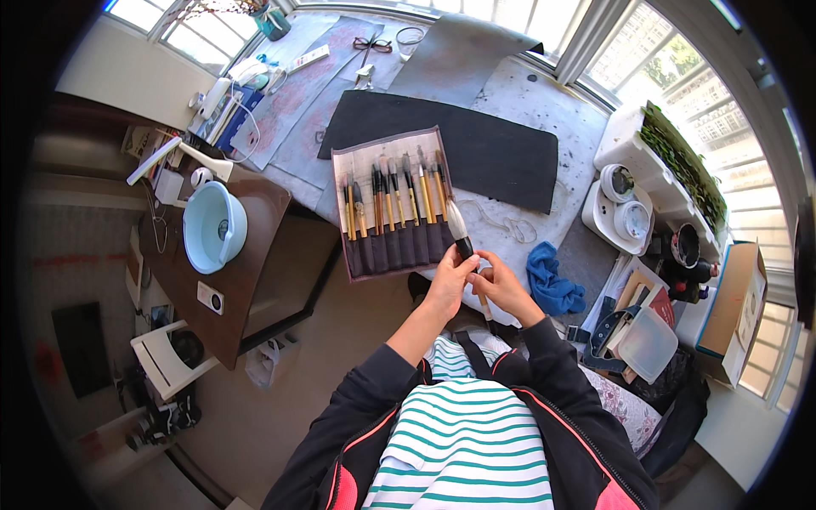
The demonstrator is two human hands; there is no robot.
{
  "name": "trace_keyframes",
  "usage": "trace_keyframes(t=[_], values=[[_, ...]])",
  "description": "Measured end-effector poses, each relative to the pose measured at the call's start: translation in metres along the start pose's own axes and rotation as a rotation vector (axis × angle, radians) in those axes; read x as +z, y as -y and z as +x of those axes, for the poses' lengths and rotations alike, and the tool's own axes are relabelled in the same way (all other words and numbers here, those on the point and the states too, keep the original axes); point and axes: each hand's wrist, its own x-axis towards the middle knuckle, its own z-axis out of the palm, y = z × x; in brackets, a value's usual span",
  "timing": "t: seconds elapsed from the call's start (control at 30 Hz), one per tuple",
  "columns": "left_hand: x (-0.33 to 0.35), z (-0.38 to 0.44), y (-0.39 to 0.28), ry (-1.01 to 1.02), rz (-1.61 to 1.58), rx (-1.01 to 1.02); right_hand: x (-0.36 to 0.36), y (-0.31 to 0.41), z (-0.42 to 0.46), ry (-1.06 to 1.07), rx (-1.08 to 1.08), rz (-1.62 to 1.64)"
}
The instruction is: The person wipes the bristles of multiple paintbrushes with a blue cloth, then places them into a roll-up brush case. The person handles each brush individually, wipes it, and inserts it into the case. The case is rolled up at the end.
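Observation:
Both of my hands grip one large calligraphy brush point(458, 223) with white bristles and a black ferrule. My left hand point(449, 284) wraps the brush just below the ferrule. Close beside it, my right hand point(503, 287) holds the handle lower down. The bristles point up and away from me, over the right edge of a brush roll point(357, 162). That roll lies spread at the table's front edge, with several bamboo-handled brushes point(398, 194) standing in its dark pockets. Behind it a black felt mat point(503, 150) lies on the stained white table cover point(542, 95).
A blue cloth point(553, 280) lies right of my hands, near a white tray with ink dishes point(631, 220) and a foam planter point(628, 137). On the brown side table point(261, 210) at left stands a light blue basin point(213, 226). Eyeglasses point(373, 44) rest at the back.

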Motion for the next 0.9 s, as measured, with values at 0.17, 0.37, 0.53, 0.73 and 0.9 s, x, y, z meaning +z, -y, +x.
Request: trace_keyframes(t=[0.17, 0.37, 0.53, 0.73, 0.9], values=[[-0.024, 0.002, 0.012, -0.013, 0.193, 0.009, 0.011, -0.005, 0.024, 0.016, -0.013, -0.059], [-0.113, 0.033, 0.038, -0.255, 0.562, 0.151, 0.018, 0.003, 0.066, -0.002, 0.039, 0.006], [-0.164, 0.032, 0.011, -0.444, 0.979, 0.313, 0.026, 0.007, 0.11, -0.046, 0.049, 0.033], [-0.174, 0.041, -0.022, -0.446, 1.239, 0.373, 0.037, 0.022, 0.151, -0.063, 0.026, 0.068], [-0.18, 0.058, -0.028, -0.428, 1.305, 0.31, 0.028, 0.018, 0.17, -0.137, 0.01, 0.121]])
